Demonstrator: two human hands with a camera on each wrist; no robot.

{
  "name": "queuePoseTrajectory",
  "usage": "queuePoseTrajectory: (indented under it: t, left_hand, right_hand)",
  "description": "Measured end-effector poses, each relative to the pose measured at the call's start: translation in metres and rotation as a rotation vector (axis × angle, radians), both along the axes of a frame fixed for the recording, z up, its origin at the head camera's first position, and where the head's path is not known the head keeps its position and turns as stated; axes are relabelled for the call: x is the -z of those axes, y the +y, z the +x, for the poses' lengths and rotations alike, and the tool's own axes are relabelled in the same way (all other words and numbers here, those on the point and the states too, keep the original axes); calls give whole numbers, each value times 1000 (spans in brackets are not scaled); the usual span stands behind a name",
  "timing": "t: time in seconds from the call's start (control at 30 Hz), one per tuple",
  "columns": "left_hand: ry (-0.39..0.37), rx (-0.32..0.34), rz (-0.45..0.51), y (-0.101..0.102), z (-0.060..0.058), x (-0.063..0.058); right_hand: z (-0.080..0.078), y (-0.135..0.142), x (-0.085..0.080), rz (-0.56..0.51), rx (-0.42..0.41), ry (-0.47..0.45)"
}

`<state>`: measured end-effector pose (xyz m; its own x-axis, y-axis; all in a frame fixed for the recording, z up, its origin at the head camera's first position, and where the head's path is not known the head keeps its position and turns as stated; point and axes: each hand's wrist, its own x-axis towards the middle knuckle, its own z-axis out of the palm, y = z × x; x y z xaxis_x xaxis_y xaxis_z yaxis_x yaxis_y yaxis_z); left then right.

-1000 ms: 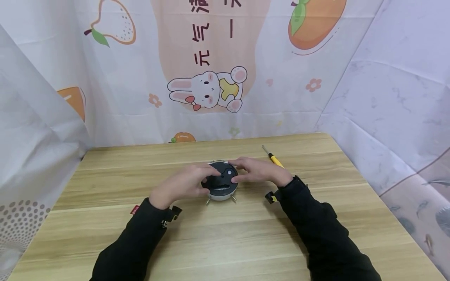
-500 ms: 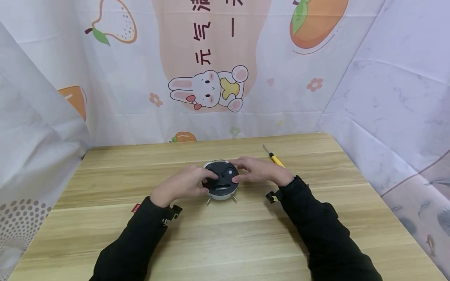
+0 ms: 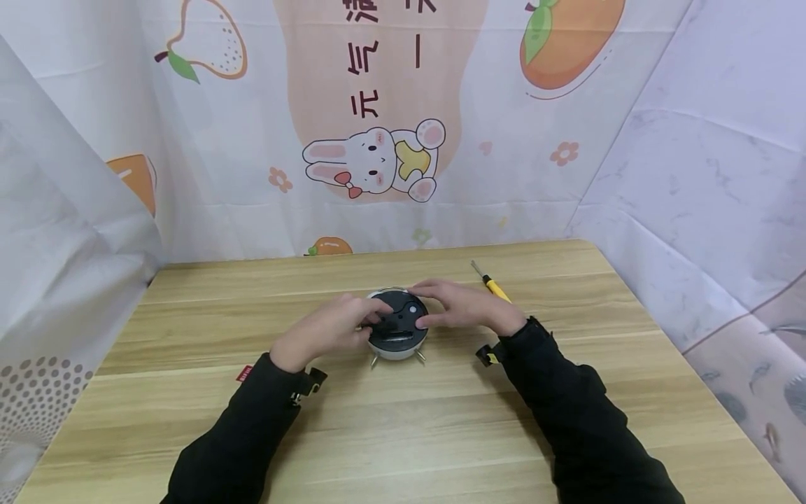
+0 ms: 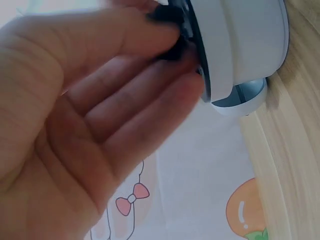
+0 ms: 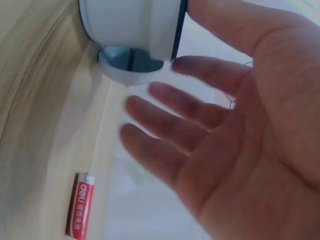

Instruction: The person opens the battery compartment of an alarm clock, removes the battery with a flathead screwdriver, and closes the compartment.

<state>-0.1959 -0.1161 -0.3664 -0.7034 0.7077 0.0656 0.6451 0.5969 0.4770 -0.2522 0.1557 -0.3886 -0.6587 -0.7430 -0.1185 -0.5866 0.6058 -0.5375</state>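
Note:
A round alarm clock [image 3: 398,336] lies with its black back facing up, its two metal legs pointing toward me. Part of its white case [image 4: 255,40] and one bell [image 4: 245,102] show in the left wrist view. My left hand [image 3: 327,329] is over the left side of the back, with thumb and fingertips pinching a small black knob [image 4: 172,30]. At the clock's right edge is my right hand [image 3: 462,306]. Its thumb and index finger touch the rim while the other fingers [image 5: 165,117] extend loosely beside the bell.
A yellow-handled screwdriver [image 3: 494,285] lies beyond my right hand, partly hidden by it. One red battery [image 5: 81,207] rests on the wooden table [image 3: 403,434]. Printed curtains [image 3: 220,140] rise behind the table. A small red tag [image 3: 244,373] shows beside my left sleeve.
My left thumb and fingers have shifted at the knob, the index finger drawing back to the left and then reaching forward again. The right hand and clock stay almost still.

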Motion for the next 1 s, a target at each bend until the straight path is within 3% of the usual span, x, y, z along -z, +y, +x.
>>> queuePoseTrajectory:
  t: [0.2, 0.37, 0.63, 0.8, 1.0]
  left_hand:
    - [155, -6, 85, 2, -1, 3]
    - [197, 3, 157, 7, -4, 8]
    - [179, 44, 132, 13, -9, 18]
    - [157, 12, 85, 12, -7, 17]
    - [110, -27, 49, 10, -6, 17]
  right_hand:
    - [4, -5, -2, -89, -99, 159]
    - [5, -9, -3, -148, -144, 213]
    - [3, -10, -3, -177, -188, 246]
    - [3, -10, -1, -166, -205, 271]
    - [4, -12, 1, -156, -227, 241]
